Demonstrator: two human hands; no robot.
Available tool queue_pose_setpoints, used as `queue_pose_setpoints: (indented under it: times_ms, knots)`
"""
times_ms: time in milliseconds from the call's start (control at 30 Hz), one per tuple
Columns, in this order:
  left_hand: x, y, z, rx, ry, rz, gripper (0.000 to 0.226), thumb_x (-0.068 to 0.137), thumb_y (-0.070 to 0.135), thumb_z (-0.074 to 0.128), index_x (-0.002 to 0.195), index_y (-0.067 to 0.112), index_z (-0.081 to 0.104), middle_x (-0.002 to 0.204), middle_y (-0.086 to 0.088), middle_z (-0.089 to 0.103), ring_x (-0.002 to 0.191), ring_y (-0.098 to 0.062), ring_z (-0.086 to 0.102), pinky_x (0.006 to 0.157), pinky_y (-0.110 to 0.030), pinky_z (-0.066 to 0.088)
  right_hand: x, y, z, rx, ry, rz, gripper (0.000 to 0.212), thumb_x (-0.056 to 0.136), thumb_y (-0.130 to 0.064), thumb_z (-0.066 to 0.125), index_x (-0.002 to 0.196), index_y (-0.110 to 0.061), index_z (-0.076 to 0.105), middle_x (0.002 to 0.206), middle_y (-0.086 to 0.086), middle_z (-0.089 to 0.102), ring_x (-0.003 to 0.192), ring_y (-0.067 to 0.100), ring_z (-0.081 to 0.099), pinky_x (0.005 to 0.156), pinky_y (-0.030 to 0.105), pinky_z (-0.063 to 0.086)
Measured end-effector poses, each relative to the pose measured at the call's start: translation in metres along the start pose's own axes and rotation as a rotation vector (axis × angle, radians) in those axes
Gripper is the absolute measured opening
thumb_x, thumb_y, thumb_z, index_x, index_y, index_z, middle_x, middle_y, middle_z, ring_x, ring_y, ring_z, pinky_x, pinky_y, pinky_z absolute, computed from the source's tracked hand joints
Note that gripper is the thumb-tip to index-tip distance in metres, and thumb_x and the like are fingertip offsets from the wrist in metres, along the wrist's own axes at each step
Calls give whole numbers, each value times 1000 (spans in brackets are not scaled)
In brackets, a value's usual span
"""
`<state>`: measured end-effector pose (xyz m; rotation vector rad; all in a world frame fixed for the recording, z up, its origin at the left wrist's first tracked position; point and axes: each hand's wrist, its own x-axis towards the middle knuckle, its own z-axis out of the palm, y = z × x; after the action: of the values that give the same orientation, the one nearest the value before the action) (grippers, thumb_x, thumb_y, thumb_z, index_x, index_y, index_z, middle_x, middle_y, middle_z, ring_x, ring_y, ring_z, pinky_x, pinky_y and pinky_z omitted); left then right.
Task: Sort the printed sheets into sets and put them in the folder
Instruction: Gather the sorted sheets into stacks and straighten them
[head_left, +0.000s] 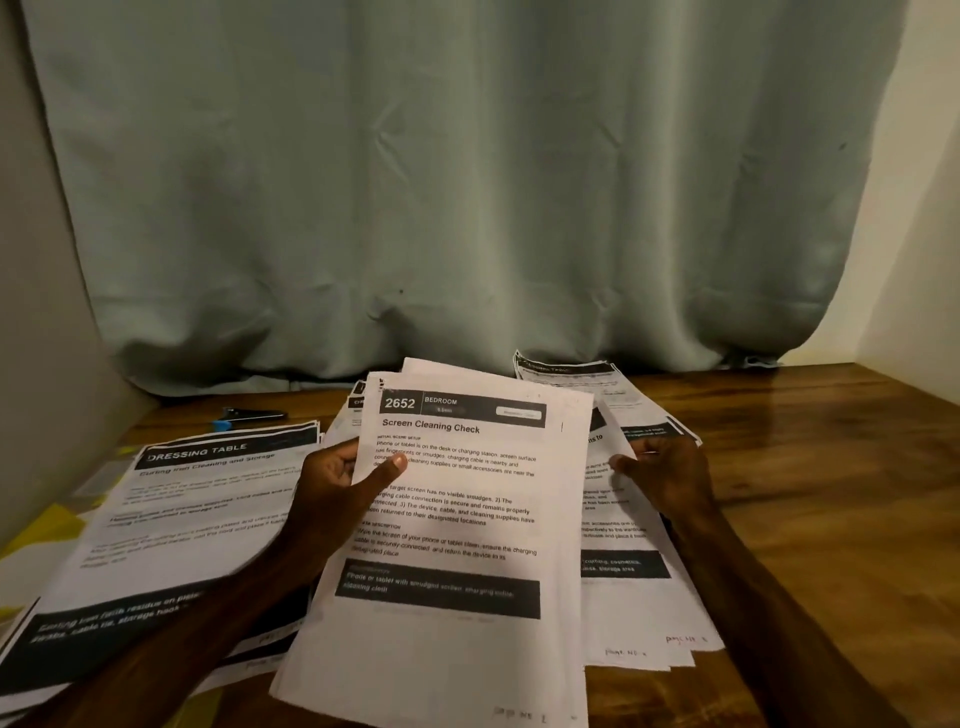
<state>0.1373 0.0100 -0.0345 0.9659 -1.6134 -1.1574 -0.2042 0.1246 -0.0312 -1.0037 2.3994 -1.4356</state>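
Note:
My left hand (343, 480) grips a bundle of printed sheets (457, 519) by its left edge, thumb pressed on the top page headed "2652 Bedroom, Screen Cleaning Check". My right hand (662, 475) pinches the edge of a sheet in the fanned pile (631, 587) lying to the right, under the bundle. A second stack (171, 525), topped by a "Dressing Table" page, lies on the left of the wooden table (810, 493). More sheets (571, 376) lie at the back by the curtain. No folder can be made out.
A blue and black stapler (249, 417) lies at the back left of the table. A grey-green curtain (467, 182) hangs behind the table. Something yellow (49, 530) shows under the left stack. A pale wall closes the right side.

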Motion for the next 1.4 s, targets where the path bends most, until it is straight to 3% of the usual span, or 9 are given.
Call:
queue_pose_setpoints:
  times_ms: [167, 367, 467, 700, 767, 900, 1067, 1200, 1400]
  knots:
    - [1, -3, -1, 64, 3, -17, 12, 92, 28, 72, 104, 27, 70, 94, 4, 79, 81, -19, 77, 77, -43, 63, -3, 0, -4, 43, 24, -74, 24, 90, -19, 76, 110, -5, 73, 122, 14, 72, 102, 27, 67, 84, 34, 49]
    - [0, -4, 0, 68, -45, -19, 12, 95, 24, 68, 107, 22, 68, 87, 10, 79, 79, -17, 77, 66, -30, 61, -4, 0, -6, 107, 78, -118, 27, 93, -17, 73, 117, -5, 71, 124, 13, 71, 108, 30, 68, 91, 39, 54]
    - [1, -4, 0, 53, -52, -15, 15, 95, 22, 68, 110, 25, 66, 94, 6, 79, 84, -17, 77, 75, -39, 63, -3, 2, -6, 130, 118, -138, 24, 95, -19, 71, 115, -8, 70, 122, 11, 72, 105, 31, 70, 89, 45, 59]
    - [2, -4, 1, 42, -28, 18, 16, 97, 25, 66, 110, 32, 62, 107, 5, 76, 90, -19, 76, 84, -48, 62, 0, 0, -8, 276, 259, -133, 28, 99, -20, 66, 121, -3, 62, 122, 13, 70, 102, 27, 69, 78, 35, 54]
    - [1, -4, 2, 31, -12, 20, 16, 97, 25, 64, 111, 32, 62, 108, 4, 76, 91, -19, 76, 85, -48, 61, -2, -1, -8, 345, 206, -112, 30, 95, -22, 71, 120, -8, 63, 121, 8, 71, 98, 19, 68, 73, 33, 57]
    - [0, -5, 3, 29, 9, 25, 20, 97, 26, 65, 116, 32, 62, 114, 0, 74, 98, -22, 74, 89, -51, 60, -7, -1, -2, 540, -62, 79, 33, 83, -13, 83, 109, -23, 63, 110, 2, 75, 91, 26, 76, 75, 55, 63]
    - [0, -4, 3, 24, 11, 36, 20, 96, 24, 67, 112, 35, 62, 111, 8, 72, 102, -19, 72, 89, -44, 59, -4, -2, -3, 412, -2, -5, 24, 86, -11, 80, 107, -13, 68, 114, 5, 73, 87, 22, 74, 72, 38, 63]
    - [2, -7, 4, 49, 4, 25, 27, 96, 26, 66, 121, 31, 58, 111, 11, 70, 100, -16, 70, 90, -44, 59, 1, 3, -6, 443, 107, -9, 19, 87, -10, 79, 90, -24, 66, 119, 9, 74, 98, 28, 74, 86, 52, 61]
    - [0, -5, 9, 117, 13, 48, 37, 99, 27, 62, 135, 23, 53, 112, 7, 66, 96, -15, 67, 77, -29, 55, 7, 6, -6, 491, 181, -19, 22, 89, -8, 76, 110, -6, 70, 118, 11, 74, 100, 26, 73, 90, 50, 60]
